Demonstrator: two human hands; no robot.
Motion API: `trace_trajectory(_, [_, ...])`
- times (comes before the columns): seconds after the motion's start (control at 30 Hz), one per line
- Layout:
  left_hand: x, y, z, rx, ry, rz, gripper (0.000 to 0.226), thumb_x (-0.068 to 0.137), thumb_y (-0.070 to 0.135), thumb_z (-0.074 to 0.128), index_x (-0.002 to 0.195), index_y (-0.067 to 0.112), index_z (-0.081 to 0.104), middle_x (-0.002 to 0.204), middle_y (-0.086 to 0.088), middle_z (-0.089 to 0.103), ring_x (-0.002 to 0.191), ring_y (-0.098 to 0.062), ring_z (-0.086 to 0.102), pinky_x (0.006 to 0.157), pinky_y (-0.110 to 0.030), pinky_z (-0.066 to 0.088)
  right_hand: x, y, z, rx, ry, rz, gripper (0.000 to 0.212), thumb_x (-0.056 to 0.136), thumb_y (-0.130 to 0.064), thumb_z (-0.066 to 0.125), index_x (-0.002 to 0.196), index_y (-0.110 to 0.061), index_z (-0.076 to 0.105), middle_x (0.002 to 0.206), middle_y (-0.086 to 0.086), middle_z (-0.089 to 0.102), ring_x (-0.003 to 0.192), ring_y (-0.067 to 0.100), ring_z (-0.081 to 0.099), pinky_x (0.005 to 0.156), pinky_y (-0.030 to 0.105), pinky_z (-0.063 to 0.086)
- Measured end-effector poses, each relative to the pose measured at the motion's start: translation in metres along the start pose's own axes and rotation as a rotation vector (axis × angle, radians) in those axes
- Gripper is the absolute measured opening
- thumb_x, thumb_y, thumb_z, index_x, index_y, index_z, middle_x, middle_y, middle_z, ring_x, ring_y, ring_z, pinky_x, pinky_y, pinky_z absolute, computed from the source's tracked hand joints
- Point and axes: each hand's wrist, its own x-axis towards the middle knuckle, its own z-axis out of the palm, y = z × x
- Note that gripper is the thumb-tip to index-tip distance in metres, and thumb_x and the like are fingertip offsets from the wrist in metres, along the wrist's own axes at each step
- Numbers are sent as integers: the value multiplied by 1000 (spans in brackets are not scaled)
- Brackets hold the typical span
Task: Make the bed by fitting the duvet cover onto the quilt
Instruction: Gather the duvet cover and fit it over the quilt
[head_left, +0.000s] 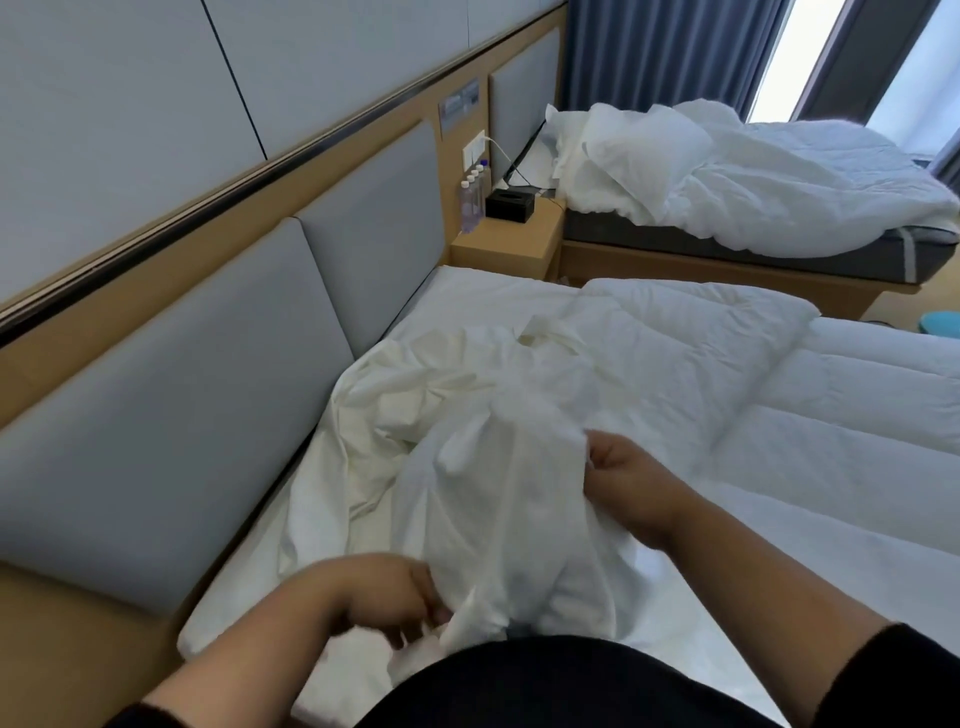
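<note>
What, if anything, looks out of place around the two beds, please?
The duvet cover lies crumpled near the headboard, gripped by both hands, not yet over the quilt. The far bed is rumpled too.

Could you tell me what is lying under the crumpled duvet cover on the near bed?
Under the duvet cover, the white quilt and bed sheet show around its edges. Whatever lies beneath its bunched middle is covered.

We've got both arms out over the duvet cover (467, 415). Our left hand (384, 597) is low at its near edge, fingers curled into the cloth. Our right hand (628, 483) is higher on its right side, pinching a fold.
</note>
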Motion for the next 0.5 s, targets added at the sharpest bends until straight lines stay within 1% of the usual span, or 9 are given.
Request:
trace_trajectory(0.03, [2, 3, -13, -228, 102, 5, 22, 84, 2, 51, 90, 6, 72, 76, -6, 68, 67, -19, 61, 63, -31, 53, -6, 5, 5, -44, -97, 32, 26, 86, -18, 69, 103, 2, 71, 103, 23, 73, 98, 35, 71, 90, 48, 57])
trace_trajectory(0.1, [10, 16, -40, -624, 446, 59, 20, 86, -1, 48, 85, 5, 67, 63, -9, 57, 52, -19, 48, 49, -26, 43, -12, 15, 14, -162, -230, 92, 39, 82, -29, 71, 104, 4, 68, 100, 24, 71, 93, 33, 69, 90, 51, 55])
trace_trajectory(0.17, [14, 36, -58, -742, 668, 103, 20, 87, 1, 47, 87, 6, 66, 64, -7, 55, 51, -18, 41, 49, -24, 36, -16, 20, 24, -237, -319, 130, 40, 83, -33, 69, 100, 4, 66, 89, 13, 68, 84, 23, 63, 87, 44, 54])
trace_trajectory(0.23, [22, 58, -59, -721, 539, 94, 22, 96, 23, 55, 97, 5, 67, 82, -9, 65, 65, -21, 54, 60, -28, 45, -19, 19, 29, -271, -373, 139, 35, 84, -32, 66, 91, 2, 63, 80, 1, 62, 80, 13, 56, 84, 33, 48])
trace_trajectory(0.33, [29, 79, -49, -477, 142, -89, 54, 91, 65, 57, 101, 13, 67, 100, -6, 73, 93, -22, 68, 77, -32, 53, -24, 16, 32, -286, -362, 167, 33, 82, -33, 66, 83, 0, 60, 75, -3, 56, 77, 10, 51, 81, 26, 44])
trace_trajectory(0.37, [35, 82, -45, -381, 82, -110, 54, 90, 67, 56, 103, 16, 67, 103, -3, 73, 99, -21, 68, 81, -30, 52, -25, 17, 31, -286, -345, 169, 37, 79, -35, 66, 83, 1, 59, 77, -1, 55, 78, 11, 50, 81, 26, 43])
trace_trajectory(0.4, [45, 82, -42, -291, 117, -93, 52, 92, 64, 55, 112, 17, 67, 112, -2, 71, 107, -20, 66, 85, -29, 50, -27, 18, 31, -289, -335, 176, 37, 77, -35, 66, 82, 1, 60, 76, -1, 55, 78, 11, 50, 81, 26, 43])
trace_trajectory(0.47, [54, 79, -39, -193, 156, -95, 55, 97, 60, 51, 136, 22, 57, 128, 1, 64, 119, -19, 60, 97, -28, 44, -30, 21, 30, -295, -322, 169, 21, 78, -30, 65, 75, -10, 61, 72, -8, 55, 74, 6, 50, 78, 23, 43])
trace_trajectory(0.5, [59, 77, -41, -255, 104, -111, 56, 97, 60, 51, 138, 22, 57, 125, 2, 66, 116, -19, 61, 102, -31, 45, -33, 23, 28, -289, -313, 166, 15, 79, -29, 65, 75, -14, 62, 72, -11, 56, 74, 5, 51, 78, 24, 45])
